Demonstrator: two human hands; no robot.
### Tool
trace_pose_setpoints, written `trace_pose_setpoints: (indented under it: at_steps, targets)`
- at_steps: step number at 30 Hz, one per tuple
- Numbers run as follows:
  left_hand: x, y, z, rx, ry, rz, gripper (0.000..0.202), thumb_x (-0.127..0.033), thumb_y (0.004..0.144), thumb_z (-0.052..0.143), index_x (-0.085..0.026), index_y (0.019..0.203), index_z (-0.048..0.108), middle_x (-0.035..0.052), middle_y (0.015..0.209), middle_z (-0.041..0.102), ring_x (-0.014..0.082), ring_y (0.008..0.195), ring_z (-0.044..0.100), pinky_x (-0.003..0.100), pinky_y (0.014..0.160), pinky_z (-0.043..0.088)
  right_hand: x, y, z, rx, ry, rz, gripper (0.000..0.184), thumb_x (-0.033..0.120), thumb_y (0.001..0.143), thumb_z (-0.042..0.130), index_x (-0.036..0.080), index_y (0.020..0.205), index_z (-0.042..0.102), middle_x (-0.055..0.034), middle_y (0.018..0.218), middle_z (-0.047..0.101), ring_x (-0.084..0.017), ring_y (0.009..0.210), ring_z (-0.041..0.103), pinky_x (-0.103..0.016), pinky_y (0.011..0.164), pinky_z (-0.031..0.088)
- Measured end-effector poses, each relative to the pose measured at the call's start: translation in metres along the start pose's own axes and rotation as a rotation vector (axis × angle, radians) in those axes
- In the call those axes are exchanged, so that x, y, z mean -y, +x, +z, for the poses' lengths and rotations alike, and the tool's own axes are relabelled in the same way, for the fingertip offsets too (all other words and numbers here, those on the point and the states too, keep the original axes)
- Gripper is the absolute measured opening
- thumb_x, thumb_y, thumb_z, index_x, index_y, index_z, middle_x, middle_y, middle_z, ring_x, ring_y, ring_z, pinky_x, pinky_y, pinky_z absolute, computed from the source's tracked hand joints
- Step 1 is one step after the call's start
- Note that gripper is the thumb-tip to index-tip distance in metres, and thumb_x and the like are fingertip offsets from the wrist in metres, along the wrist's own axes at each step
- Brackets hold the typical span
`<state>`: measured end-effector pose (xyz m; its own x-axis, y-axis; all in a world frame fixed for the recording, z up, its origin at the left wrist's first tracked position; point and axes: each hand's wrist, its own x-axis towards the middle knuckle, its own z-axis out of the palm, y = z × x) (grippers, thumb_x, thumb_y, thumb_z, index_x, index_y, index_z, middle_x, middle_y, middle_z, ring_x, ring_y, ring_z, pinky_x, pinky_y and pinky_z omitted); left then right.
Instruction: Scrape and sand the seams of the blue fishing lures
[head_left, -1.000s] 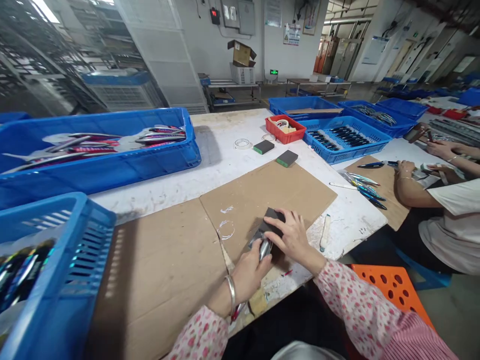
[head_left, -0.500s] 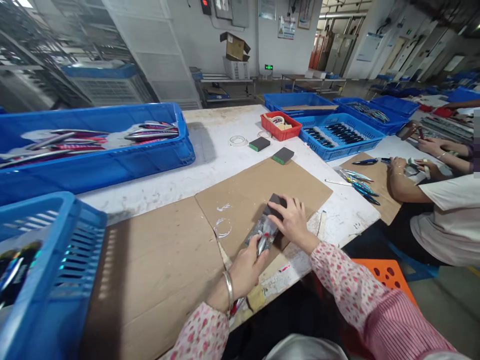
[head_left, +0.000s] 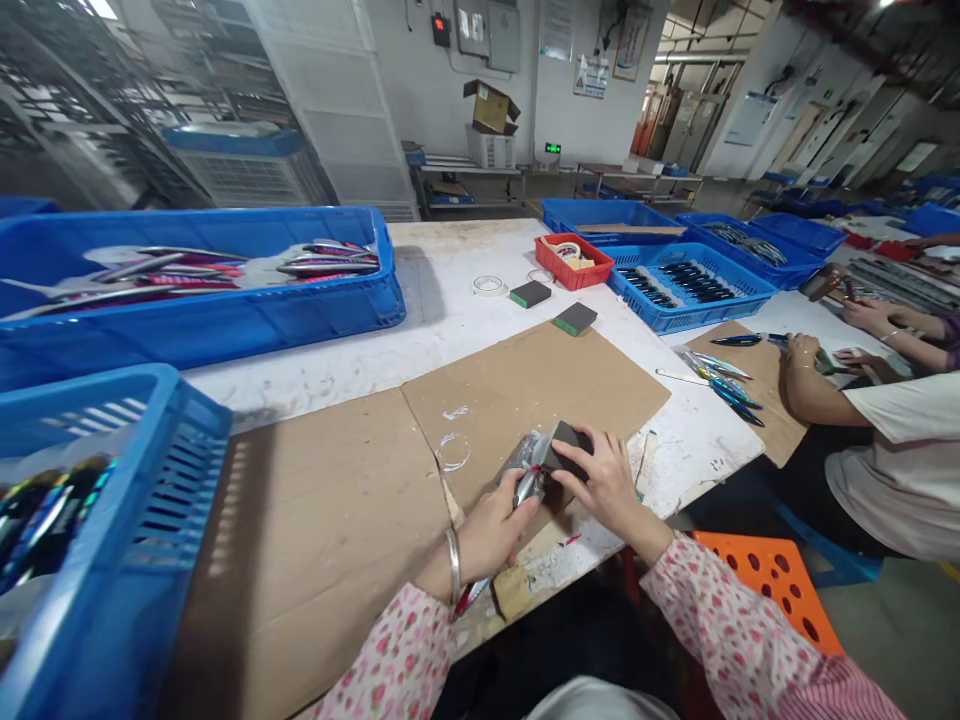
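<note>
The left hand (head_left: pixel 491 530) grips a shiny metal piece (head_left: pixel 527 482) wrapped in clear film and keeps it down on the brown cardboard sheet (head_left: pixel 337 500) which covers the near part of the white table (head_left: pixel 442 330). The right hand (head_left: pixel 604 478) is closed around a dark sanding block (head_left: pixel 568 445) and presses it on the far end of the metal piece, so block and piece are touching. Farther on the table lie two more dark blocks (head_left: pixel 574 318), near a small red tray (head_left: pixel 573 260) and a roll of tape (head_left: pixel 488 286). A large blue crate (head_left: pixel 225 320) with long coloured pieces stands on the left side, and another blue crate (head_left: pixel 142 560) is close at the near left. On the right, another person's arm (head_left: pixel 817 395) rests on a second cardboard, beside some blue-green pieces (head_left: pixel 727 380).
</note>
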<state>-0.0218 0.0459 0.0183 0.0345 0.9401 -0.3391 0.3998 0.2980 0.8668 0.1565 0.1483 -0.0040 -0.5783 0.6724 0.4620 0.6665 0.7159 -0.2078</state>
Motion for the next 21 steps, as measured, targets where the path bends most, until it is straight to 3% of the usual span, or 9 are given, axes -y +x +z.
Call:
trace_pose_setpoints:
  at_steps: [3,9,14,18,21]
  targets:
    - [-0.003,0.0,-0.002,0.034,-0.115,-0.058,0.042,-0.045,0.089,0.038,-0.018,0.12,0.039,-0.0059,0.064,0.051,0.0084,0.037,0.045,0.021,0.038,0.037,-0.005,0.004,-0.002,0.003,-0.064,0.017,0.031,0.041,0.09,0.06,0.031,0.119,0.066,-0.0098,0.128,0.051,-0.027,0.107,0.046,-0.04,0.087,0.037]
    - [-0.004,0.0,-0.004,0.053,-0.129,-0.04,0.039,-0.046,0.088,0.041,-0.019,0.117,0.04,-0.0063,0.064,0.049,0.009,0.037,0.045,0.022,0.038,0.036,-0.005,0.002,-0.008,0.05,-0.042,-0.065,0.032,0.043,0.091,0.059,0.033,0.12,0.065,-0.0085,0.132,0.05,-0.026,0.107,0.046,-0.039,0.087,0.036]
    - [-0.004,-0.001,-0.004,0.043,-0.144,-0.048,0.037,-0.043,0.089,0.039,-0.019,0.117,0.039,-0.007,0.062,0.048,0.0089,0.037,0.042,0.023,0.039,0.036,-0.009,0.007,-0.012,0.027,-0.127,-0.033,0.031,0.042,0.089,0.062,0.033,0.118,0.066,-0.0089,0.13,0.051,-0.028,0.108,0.045,-0.041,0.086,0.035]
    - [-0.003,-0.001,-0.004,0.056,-0.135,-0.051,0.038,-0.045,0.088,0.041,-0.019,0.117,0.04,-0.0069,0.063,0.049,0.0094,0.037,0.044,0.023,0.038,0.036,-0.008,0.004,-0.015,0.087,-0.08,-0.145,0.032,0.044,0.089,0.062,0.035,0.119,0.065,-0.008,0.131,0.05,-0.026,0.107,0.045,-0.04,0.087,0.034]
    - [-0.003,-0.001,-0.005,0.037,-0.15,-0.06,0.038,-0.044,0.088,0.04,-0.019,0.117,0.04,-0.0066,0.062,0.049,0.0096,0.038,0.044,0.023,0.039,0.037,-0.011,0.005,-0.016,0.064,-0.097,-0.103,0.031,0.043,0.089,0.061,0.034,0.118,0.066,-0.0086,0.129,0.051,-0.026,0.106,0.045,-0.04,0.085,0.034]
